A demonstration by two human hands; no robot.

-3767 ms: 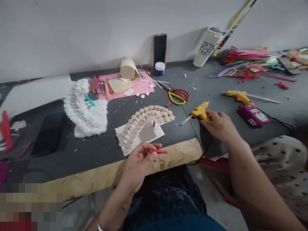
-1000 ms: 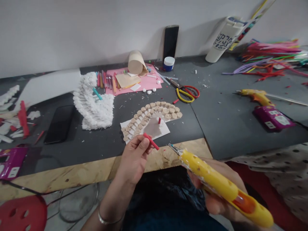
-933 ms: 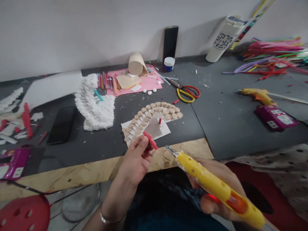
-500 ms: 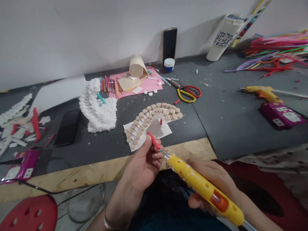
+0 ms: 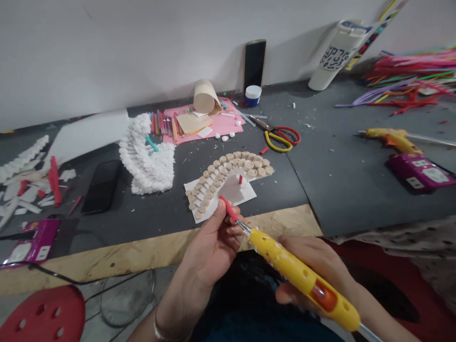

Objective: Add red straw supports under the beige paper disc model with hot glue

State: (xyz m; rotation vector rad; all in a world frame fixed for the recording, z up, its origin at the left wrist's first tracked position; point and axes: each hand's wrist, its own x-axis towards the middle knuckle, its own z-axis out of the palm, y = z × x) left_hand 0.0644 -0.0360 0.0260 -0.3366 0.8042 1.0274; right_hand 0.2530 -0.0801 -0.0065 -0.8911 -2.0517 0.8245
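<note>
Between the thumb and fingers of my left hand (image 5: 213, 247) is a small red rolled paper piece (image 5: 228, 208). My right hand (image 5: 313, 261) is wrapped round a yellow hot glue gun (image 5: 295, 270), whose metal nozzle meets the near end of the red piece. Just beyond my left hand lies a curved staircase model (image 5: 223, 173) of beige paper coils and white steps on a white base. A short red post (image 5: 240, 179) stands upright on that base. To its left sits a fluffy white curved model (image 5: 147, 156) with a teal stick on it.
Scissors (image 5: 280, 137) lie behind the staircase model, near a blue jar (image 5: 252, 95) and a leaning phone (image 5: 254, 64). A second glue gun (image 5: 388, 135) rests at right by a purple power box (image 5: 418, 171). Another phone (image 5: 101, 186) and paper scraps (image 5: 28, 190) lie at left.
The view has shifted slightly, so the table items appear a little to the right. Both hands keep the same hold, with the nozzle still at the red piece.
</note>
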